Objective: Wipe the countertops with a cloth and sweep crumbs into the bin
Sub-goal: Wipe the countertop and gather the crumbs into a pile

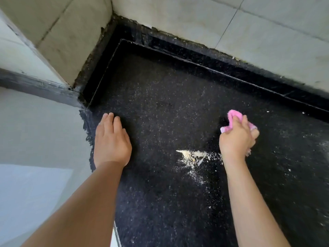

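A black speckled countertop (160, 104) fills the middle of the view. A small heap of pale crumbs (193, 155) lies on it between my two hands, with a thin trail of dust running toward me. My right hand (236, 138) grips a bunched pink cloth (234, 115) and presses it on the counter just right of the crumbs. My left hand (111, 141) rests flat on the counter near its left edge, fingers straight and together. No bin is in view.
Grey tiled walls (267, 27) meet in a corner behind the counter, with a raised black lip (204, 59) along the back. More scattered crumbs (288, 168) lie at the right. The counter's left edge (89, 139) drops to a pale floor.
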A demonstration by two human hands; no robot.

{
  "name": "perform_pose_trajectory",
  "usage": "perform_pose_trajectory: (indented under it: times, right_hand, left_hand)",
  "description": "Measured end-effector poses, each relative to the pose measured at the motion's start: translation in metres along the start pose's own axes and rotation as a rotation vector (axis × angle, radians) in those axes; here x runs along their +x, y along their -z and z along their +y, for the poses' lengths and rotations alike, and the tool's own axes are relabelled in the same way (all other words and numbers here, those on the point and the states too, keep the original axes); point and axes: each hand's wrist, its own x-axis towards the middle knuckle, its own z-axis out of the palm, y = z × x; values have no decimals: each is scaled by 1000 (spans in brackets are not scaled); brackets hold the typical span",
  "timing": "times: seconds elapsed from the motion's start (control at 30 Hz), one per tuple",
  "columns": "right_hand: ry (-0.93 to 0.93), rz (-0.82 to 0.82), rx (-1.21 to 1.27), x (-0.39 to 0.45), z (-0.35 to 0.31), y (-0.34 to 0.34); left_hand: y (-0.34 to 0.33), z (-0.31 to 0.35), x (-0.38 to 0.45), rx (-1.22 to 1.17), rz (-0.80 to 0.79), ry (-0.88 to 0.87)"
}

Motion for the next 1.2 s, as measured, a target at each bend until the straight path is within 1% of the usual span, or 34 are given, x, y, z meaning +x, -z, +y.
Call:
perform_pose_trajectory:
  times: [0.07,0.17,0.23,0.3,0.37,0.47,0.53,0.63,0.7,0.77,0.87,0.93,1.03,1.13,1.2]
  right_hand:
    - [87,44,-20,-11,-1,7]
    - [371,68,4,-59,-24,-4]
    - [556,17,46,-97,-37,-23]
    - [628,-34,34,-120,-41,-44]
    - [633,-61,13,-128,-36,-55]
    - [596,-26,-32,-107,-8,-55]
    - [493,0,-58,-79,19,-45]
    - [313,88,-121,-34,55,-19]
    - [273,134,-108,-26,61,-3]
    - [329,157,-39,-41,49,6]
    - [554,119,51,-98,24,1]
    - [664,57,48,-137,9,-12]
    - [783,-88,76,-189,-3,-35]
    - [798,-170,43,-203,6,-48]
    - [727,-140,-3,-185,28,-44]
  left_hand:
    - [0,-1,0,3,-2,2]
    - [1,-1,-1,10,-8,5]
    - [1,-1,-1,13,-5,-1]
    - [1,0,-1,15,-2,-4]
    - [1,-1,-1,17,-1,-2]
    - [0,-1,-2,22,12,-8]
    - [-2,-2,-2,27,13,-10]
    - [-2,-3,-2,22,26,-13]
    - [-2,-3,-2,19,32,-26]
    - [-2,-5,-2,16,25,-32]
    - [3,-6,0,-41,2,-40]
    - [8,-8,-1,-101,-8,-72]
    - [15,-16,-17,-87,20,-175]
    - [14,-30,-47,-46,76,-276]
    - [8,-38,-71,-15,97,-332]
